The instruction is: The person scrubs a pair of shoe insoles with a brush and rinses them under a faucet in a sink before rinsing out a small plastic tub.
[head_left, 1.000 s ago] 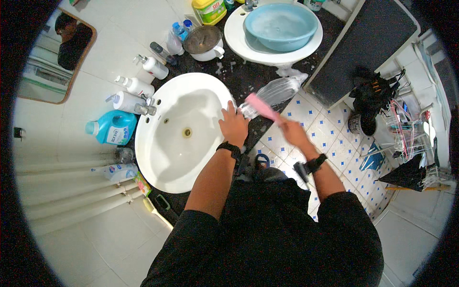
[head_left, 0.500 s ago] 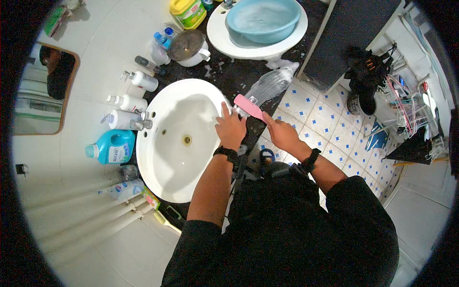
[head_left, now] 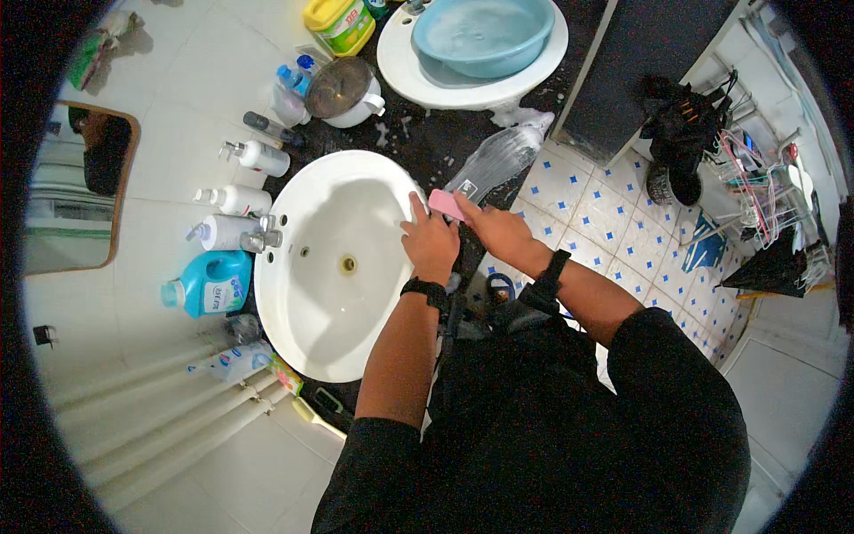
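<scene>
A pink brush (head_left: 445,205) lies in the grip of my right hand (head_left: 500,233), its flat pink back turned up. Under and beyond it, a long greyish, foam-streaked flat piece (head_left: 500,162) with a small pale square mark stretches along the dark counter; I cannot tell its kind. My left hand (head_left: 432,242) is at the right rim of the near white sink (head_left: 294,325), fingers apart, close beside the brush and the piece's near end. Whether its hidden fingers press on that end cannot be made out.
A blue basin (head_left: 485,62) of foamy water sits in the far sink (head_left: 396,71). Pump bottles (head_left: 262,158), a blue detergent jug (head_left: 209,283) and a lidded white pot (head_left: 351,102) stand along the wall. A dark panel (head_left: 640,67) rises at the right.
My right hand has moved left and away from me, now covering more of the brush. The brush has slid slightly left and nearer me. My left hand stays about where it was.
</scene>
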A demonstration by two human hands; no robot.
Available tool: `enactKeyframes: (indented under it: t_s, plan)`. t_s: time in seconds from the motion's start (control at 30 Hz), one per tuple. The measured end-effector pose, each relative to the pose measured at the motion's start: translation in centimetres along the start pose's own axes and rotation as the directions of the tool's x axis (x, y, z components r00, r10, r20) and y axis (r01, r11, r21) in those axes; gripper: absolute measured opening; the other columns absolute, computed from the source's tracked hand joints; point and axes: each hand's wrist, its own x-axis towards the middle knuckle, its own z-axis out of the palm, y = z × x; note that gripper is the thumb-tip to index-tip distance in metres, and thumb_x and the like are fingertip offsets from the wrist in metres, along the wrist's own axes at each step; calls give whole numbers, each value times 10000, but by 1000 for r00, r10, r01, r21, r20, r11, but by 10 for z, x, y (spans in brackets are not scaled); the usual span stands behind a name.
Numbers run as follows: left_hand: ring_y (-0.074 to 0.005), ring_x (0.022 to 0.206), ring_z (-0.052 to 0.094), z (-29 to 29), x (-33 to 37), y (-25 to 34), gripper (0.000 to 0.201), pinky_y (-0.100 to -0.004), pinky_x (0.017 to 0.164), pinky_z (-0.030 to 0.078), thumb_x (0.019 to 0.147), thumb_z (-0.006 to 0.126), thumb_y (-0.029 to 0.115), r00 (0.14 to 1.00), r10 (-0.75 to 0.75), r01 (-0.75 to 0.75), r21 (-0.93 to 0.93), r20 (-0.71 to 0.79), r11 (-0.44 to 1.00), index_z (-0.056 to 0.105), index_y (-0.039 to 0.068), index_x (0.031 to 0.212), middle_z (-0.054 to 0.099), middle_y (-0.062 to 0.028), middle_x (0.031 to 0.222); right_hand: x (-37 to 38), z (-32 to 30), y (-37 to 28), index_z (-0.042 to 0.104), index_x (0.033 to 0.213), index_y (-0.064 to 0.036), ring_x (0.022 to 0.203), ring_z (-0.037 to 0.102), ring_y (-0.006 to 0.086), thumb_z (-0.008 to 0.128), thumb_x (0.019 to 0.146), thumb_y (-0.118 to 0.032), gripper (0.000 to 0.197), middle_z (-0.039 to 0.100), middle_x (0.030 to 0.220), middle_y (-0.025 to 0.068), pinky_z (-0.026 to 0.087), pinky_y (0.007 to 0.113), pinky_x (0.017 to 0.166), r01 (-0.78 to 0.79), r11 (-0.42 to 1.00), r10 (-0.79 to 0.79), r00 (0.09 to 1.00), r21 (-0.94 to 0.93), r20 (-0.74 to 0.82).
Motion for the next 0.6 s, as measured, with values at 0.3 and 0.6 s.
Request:
enactKeyframes:
  t_s: [0.3,0.6]
  plan:
    - [-441,1041,508,-9,8,-1,429,-470,816,467,796,630,374,991,-33,34,-6,128,999,621,50,1076,228,-126,1446,35,3,62,241,1396,-177,731,627,379,439,902,-232,536,631,841,224,487,489,610,-161,974,147,985,-161,-94]
    - [-468,1051,501,0,13,4,483,-460,825,465,785,639,381,986,-73,70,25,151,997,590,44,1128,218,-138,1455,30,5,58,313,1355,-126,772,611,411,462,874,-206,509,609,847,273,473,529,647,-167,986,168,969,21,-180]
